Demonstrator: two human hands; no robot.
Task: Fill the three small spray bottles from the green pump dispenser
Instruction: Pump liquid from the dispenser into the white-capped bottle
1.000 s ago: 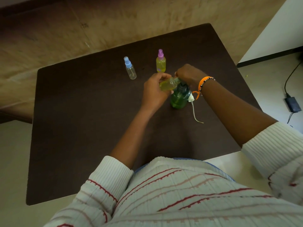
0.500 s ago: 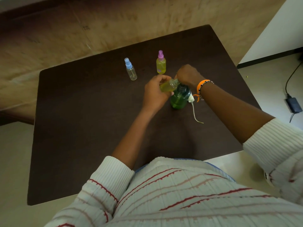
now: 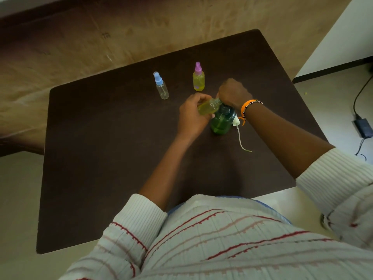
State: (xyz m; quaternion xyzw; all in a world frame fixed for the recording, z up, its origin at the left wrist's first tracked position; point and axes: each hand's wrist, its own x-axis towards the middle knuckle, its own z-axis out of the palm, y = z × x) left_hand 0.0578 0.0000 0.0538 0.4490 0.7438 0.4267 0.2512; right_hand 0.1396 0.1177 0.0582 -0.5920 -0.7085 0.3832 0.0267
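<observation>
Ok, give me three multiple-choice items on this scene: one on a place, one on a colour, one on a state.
1. Where does the white spray cap with its tube lie?
A. on the table right of the green pump dispenser
B. by the blue-capped bottle
C. on the floor

2. What colour is the cap of the standing bottle with yellow liquid?
A. blue
B. pink
C. white

3. How is the bottle in the left hand?
A. upright, capped
B. lying on the table
C. tilted, uncapped

Answers: 1 A, it lies against the dispenser's right side; 2 B, the top is pink; 3 C, the held bottle leans toward the pump under the right hand.
</observation>
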